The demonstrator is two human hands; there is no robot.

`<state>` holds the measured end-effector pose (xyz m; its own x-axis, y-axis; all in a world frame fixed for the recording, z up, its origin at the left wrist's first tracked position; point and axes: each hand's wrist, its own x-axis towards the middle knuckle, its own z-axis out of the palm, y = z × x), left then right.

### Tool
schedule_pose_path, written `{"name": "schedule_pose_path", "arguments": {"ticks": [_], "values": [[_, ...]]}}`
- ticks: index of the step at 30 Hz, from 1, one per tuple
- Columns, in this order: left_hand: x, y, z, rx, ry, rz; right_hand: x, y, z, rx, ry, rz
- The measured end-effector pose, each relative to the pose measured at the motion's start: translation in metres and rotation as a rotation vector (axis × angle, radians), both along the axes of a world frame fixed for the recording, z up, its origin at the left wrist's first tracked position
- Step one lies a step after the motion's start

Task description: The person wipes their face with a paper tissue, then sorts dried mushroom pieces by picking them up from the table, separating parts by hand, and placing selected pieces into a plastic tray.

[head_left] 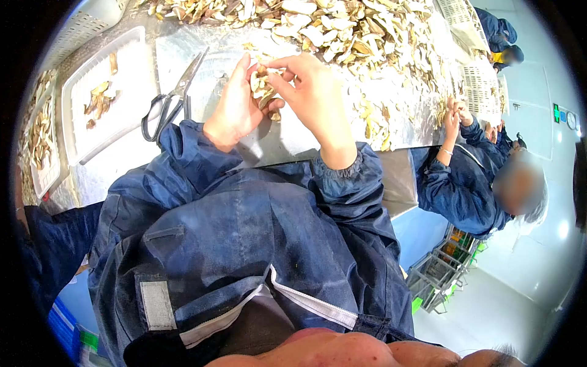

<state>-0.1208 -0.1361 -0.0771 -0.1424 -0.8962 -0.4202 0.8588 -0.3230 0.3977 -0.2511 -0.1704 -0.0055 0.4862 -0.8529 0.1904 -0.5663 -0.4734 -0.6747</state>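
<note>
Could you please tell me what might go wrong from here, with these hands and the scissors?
The small slices held between the left hand and the right hand could slip and mix with the large pile ahead.

The scissors lie close to the left sleeve, so an arm movement might push them or catch the cloth.

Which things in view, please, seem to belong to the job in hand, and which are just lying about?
Likely part of the job:
mushroom pieces, between left hand and right hand
mushroom slices heaped on the table
white plastic tray holding a few more
black-handled scissors, unheld

Likely just around:
wall clock
green cross sign
</note>
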Motion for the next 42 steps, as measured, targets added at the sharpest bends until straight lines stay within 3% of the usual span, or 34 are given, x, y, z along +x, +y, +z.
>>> {"name": "schedule_pose_path", "arguments": {"ticks": [6, 12, 13, 16, 19, 23, 33, 36, 39, 42], "values": [[-0.003, 0.000, -0.002, 0.084, -0.012, -0.010, 0.010, 0.013, -0.011, -0.211, 0.165, 0.082], [-0.004, 0.003, -0.014, 0.083, 0.010, -0.078, 0.001, 0.014, -0.028, -0.334, 0.045, 0.064], [-0.004, 0.003, -0.013, 0.103, 0.001, -0.093, -0.003, 0.015, -0.031, -0.292, 0.000, 0.008], [-0.004, 0.004, -0.021, -0.199, 0.174, -0.208, -0.015, 0.023, -0.024, -0.148, -0.121, -0.149], [-0.006, 0.008, -0.008, -0.156, 0.027, -0.205, -0.035, 0.029, -0.027, 0.456, -0.573, -0.349], [-0.010, 0.010, -0.002, -0.233, 0.009, -0.354, -0.047, 0.033, -0.034, 0.599, -0.700, -0.317], [-0.011, 0.009, -0.005, -0.214, -0.047, -0.385, -0.057, 0.035, -0.042, 0.665, -0.773, -0.232], [-0.010, 0.005, -0.010, -0.226, -0.085, -0.303, -0.075, 0.029, -0.055, 0.594, -0.737, -0.335], [-0.003, 0.003, -0.009, -0.158, -0.036, -0.198, -0.090, 0.019, -0.059, 0.330, -0.424, -0.577], [0.003, 0.005, -0.007, -0.109, -0.002, -0.142, -0.096, 0.014, -0.065, 0.035, -0.171, -0.525]]}}
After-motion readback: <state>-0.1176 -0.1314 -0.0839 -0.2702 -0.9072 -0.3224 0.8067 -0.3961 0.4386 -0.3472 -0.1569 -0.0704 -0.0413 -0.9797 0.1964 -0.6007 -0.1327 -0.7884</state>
